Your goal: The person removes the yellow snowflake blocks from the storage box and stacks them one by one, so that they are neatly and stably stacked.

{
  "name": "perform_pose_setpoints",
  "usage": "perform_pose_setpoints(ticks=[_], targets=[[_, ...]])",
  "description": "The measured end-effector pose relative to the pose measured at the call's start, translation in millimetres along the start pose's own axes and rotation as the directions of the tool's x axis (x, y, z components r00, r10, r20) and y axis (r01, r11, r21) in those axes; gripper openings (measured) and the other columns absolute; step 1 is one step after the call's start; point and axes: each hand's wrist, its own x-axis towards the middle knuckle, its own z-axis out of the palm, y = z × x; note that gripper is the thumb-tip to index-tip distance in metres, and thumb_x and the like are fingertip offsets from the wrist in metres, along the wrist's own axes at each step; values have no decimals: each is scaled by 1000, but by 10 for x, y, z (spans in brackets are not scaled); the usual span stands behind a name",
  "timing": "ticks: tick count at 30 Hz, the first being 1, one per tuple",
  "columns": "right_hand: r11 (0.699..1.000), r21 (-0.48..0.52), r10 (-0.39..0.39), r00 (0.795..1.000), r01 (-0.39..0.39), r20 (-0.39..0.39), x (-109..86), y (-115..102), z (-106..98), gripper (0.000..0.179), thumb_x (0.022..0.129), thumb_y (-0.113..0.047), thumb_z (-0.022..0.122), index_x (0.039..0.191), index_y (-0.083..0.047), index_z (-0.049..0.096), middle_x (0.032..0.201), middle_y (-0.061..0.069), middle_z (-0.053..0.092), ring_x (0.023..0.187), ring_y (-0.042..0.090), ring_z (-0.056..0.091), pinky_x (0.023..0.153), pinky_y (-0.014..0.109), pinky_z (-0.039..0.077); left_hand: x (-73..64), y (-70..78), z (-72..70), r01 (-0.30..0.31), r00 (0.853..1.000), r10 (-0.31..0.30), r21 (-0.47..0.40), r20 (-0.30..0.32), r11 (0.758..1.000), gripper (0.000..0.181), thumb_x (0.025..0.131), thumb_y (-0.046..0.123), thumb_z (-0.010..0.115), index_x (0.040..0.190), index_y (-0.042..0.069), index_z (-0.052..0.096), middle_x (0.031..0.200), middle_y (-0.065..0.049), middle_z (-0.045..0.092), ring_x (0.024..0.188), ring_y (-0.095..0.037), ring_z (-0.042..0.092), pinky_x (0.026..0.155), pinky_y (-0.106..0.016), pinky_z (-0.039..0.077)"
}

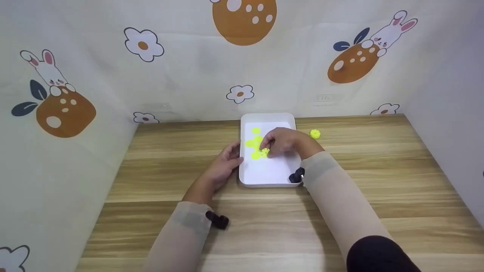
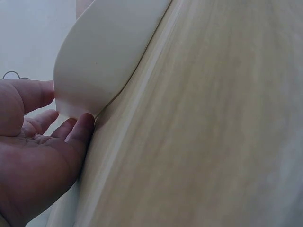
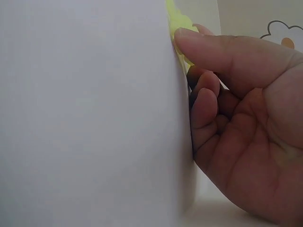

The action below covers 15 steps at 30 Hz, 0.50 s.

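A white rectangular tray [image 1: 268, 172] lies on the wooden table, with several flat yellow pieces [image 1: 256, 130] in its left half. My right hand [image 1: 284, 140] reaches over the tray's right wall and pinches a yellow notched disc [image 1: 265, 152] between thumb and fingers, low over the tray floor. In the right wrist view, the thumb presses that disc, and the lower fingers rest close along the white surface. My left hand [image 1: 224, 166] stays at the tray's left wall, its fingertips touching the outer side. The left wrist view has its thumb and fingers spread around a tray corner.
Another yellow notched disc [image 1: 315, 133] sits on the table [image 1: 363, 162] to the right of the tray. Behind the tray rises a wall covering [image 1: 189, 75] printed with rabbits and flowers. A black wrist camera [image 1: 297, 175] on the right sleeve overlaps the tray's near right corner.
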Motion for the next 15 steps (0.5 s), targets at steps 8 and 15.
perform_pose_setpoints(ticks=[8,15], targets=[[996,82,-24,1000,23,17,26,74,-37,25,95,-13,75,118,-19,82,100,-6,72,98,14,59,89,29,46,-26,0,-4,-4,1000,4,-4,13,1000,68,107,2,57,168,15,32,176,-10,32,165,-27,29,136,-45,27],[974,227,-7,1000,9,-9,35,82,-52,24,97,-16,75,120,-17,82,97,-8,73,94,13,58,84,27,47,-28,15,-9,10,1000,-10,11,12,1000,67,107,5,58,168,18,33,177,-8,31,165,-26,29,136,-44,26]])
